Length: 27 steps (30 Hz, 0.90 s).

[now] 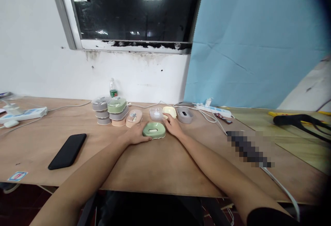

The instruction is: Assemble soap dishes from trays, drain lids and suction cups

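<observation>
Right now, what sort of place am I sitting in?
Probably a makeshift workroom: a bare plywood table with power strips, a blue sheet hung as a backdrop, and a stained wall under a dark window.

we log two bare arms. left hand (136,134) and right hand (173,126) are bare, fingers uncovered. left forearm (103,160) is uncovered right down to the frame edge. right forearm (207,165) is uncovered up to a black sleeve (266,217) at the lower right corner: plain dark fabric with a rounded hem, only a strip of it in frame. between the arms we see a dark patch (144,208), too dim to tell if it is clothing.
</observation>
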{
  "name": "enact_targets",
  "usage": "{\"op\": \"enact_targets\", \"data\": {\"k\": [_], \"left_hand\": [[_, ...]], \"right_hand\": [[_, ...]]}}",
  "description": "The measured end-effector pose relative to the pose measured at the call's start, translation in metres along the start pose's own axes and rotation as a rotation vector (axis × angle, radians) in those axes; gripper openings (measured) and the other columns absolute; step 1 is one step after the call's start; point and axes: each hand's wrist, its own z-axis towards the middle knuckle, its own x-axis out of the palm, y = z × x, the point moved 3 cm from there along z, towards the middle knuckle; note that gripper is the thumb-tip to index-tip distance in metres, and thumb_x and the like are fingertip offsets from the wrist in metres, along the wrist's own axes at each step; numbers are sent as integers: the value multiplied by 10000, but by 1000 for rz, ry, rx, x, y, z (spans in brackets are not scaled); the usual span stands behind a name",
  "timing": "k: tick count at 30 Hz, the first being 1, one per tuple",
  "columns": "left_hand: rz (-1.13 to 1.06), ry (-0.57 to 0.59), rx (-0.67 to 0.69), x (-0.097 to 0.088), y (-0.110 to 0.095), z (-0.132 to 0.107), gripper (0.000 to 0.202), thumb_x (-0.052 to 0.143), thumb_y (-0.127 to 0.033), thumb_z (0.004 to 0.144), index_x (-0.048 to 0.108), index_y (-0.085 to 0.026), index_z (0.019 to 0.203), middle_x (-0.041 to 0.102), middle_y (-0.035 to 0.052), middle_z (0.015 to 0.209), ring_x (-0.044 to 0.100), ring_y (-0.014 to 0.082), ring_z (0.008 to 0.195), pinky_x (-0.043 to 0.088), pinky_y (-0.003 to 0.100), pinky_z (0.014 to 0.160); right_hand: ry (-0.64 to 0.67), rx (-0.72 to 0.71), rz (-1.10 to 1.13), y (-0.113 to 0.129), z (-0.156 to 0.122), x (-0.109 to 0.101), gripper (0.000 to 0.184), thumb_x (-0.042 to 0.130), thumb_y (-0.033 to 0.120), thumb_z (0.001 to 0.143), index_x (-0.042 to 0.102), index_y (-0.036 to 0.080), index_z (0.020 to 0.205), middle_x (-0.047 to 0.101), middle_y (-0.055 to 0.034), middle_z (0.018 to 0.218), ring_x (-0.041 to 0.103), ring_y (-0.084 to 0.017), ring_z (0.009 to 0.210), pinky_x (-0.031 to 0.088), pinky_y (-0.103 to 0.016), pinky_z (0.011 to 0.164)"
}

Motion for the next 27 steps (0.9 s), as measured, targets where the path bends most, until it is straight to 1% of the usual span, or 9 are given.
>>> {"op": "enact_targets", "data": {"k": [2,4,7,10,12,14,16,21,27], "left_hand": [[32,-4,20,5,4,1,899,597,-612,751,284,-145,1452,276,161,1522,277,326,1392,259,449,1128],[45,-1,34,9,8,2,911,592,-635,749,278,-154,1456,214,163,1544,230,335,1409,239,465,1135],[35,10,42,12,10,3,949,585,-678,735,267,-154,1460,218,177,1539,232,339,1408,258,470,1126],[19,5,49,12,11,3,948,587,-680,735,267,-162,1461,238,173,1534,228,340,1409,278,466,1119],[13,1,47,12,12,4,954,596,-676,730,270,-157,1461,239,174,1533,222,345,1410,272,467,1122],[10,4,42,13,13,4,961,602,-673,726,276,-143,1458,241,181,1531,218,352,1409,259,476,1127],[2,0,44,14,13,4,949,607,-664,729,284,-144,1454,244,180,1530,218,356,1408,260,485,1126],[0,-24,55,13,11,3,934,615,-647,732,280,-156,1452,261,179,1523,226,351,1407,265,485,1123],[43,-24,57,12,9,3,916,587,-661,742,312,-133,1438,290,191,1508,255,344,1399,250,476,1128]], "right_hand": [[-19,5,-51,-4,7,4,435,439,312,900,498,215,1319,659,-16,780,575,-187,706,421,-286,689],[19,-17,-80,-6,13,9,444,456,250,879,499,211,1319,673,-27,822,590,-195,755,428,-294,728],[54,-89,-96,-5,16,13,389,455,196,866,557,199,1241,686,-52,922,601,-203,862,426,-308,810],[-7,-127,-74,-4,13,9,293,425,194,876,609,186,1103,669,-73,1025,592,-196,924,418,-309,848],[-40,-114,-57,-5,11,5,252,433,221,873,610,182,1048,665,-70,974,592,-189,877,424,-298,810],[-52,-81,-54,-6,10,2,230,480,261,852,601,183,1031,651,-47,861,584,-180,787,425,-285,746],[-68,-52,-58,-7,9,0,234,527,300,828,593,191,1025,626,-22,796,569,-170,723,414,-274,700],[-128,-5,-56,-8,9,-2,220,538,335,822,581,207,995,617,-5,787,553,-152,678,383,-259,652],[-129,47,-58,-11,12,-1,158,558,307,783,564,209,906,584,9,693,542,-160,666,359,-255,624]]}}
